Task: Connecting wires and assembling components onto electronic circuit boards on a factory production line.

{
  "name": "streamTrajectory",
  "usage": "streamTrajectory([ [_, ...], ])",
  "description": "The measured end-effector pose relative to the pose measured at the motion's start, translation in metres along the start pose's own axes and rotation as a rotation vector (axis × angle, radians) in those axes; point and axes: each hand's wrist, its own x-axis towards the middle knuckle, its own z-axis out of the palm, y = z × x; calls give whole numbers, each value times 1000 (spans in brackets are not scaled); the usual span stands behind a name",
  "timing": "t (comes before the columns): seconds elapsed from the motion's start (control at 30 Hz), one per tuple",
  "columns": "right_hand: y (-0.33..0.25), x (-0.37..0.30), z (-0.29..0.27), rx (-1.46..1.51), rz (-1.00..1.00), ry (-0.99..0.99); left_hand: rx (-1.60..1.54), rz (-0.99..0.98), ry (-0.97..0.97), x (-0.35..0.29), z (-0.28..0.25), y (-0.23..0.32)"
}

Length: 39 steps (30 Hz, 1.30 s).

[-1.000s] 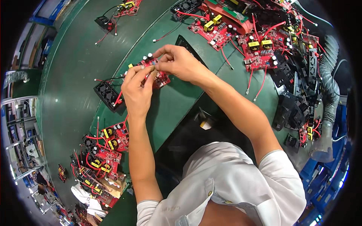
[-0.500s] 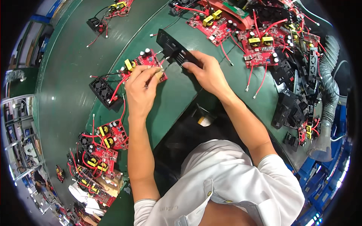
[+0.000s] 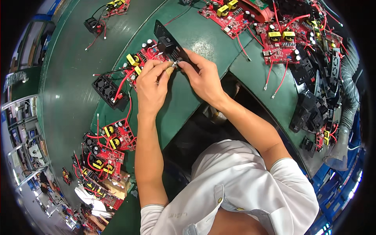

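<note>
In my right hand (image 3: pixel 203 78) is a black slotted panel (image 3: pixel 167 41), tilted on edge and gripped near its lower end between thumb and fingers. My left hand (image 3: pixel 152 86) pinches a small silvery connector (image 3: pixel 174 64) right at the inner face of the panel, close to my right thumb. What the connector joins is too small to make out. Behind my left fingers lies a red circuit board (image 3: pixel 149 53) with yellow transformers and capacitors, partly covered by the hand. Thick red wires run from this board towards a black fan plate (image 3: pixel 109 92) at its left.
More red boards with fans lie at the lower left (image 3: pixel 119 137) and far left (image 3: pixel 117 6). Several boards (image 3: pixel 280 45) with loose red leads sit at the right, beside a heap of black panels (image 3: pixel 305 111). A grey flexible duct (image 3: pixel 347 109) stands at the right edge.
My hands have come together. The right hand has shifted left with the panel, and my left fingertips with the connector now meet its inner face. The view has shifted slightly.
</note>
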Motion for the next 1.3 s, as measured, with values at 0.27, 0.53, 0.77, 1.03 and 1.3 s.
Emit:
streamTrajectory([
  [0.27,0,-1,0,-137,-152,49,-1,-41,-7,-1,1,-2],
  [0.53,-2,-7,10,-434,-377,133,77,64,53,0,4,4],
  [0.77,-4,1,-13,-375,-164,0,43,38,72,1,5,10],
  [1.03,-34,-12,5,-530,-443,-174,101,157,134,-3,3,4],
  [1.3,-30,5,-10,-560,-363,-173,-34,85,-30,0,-10,16],
])
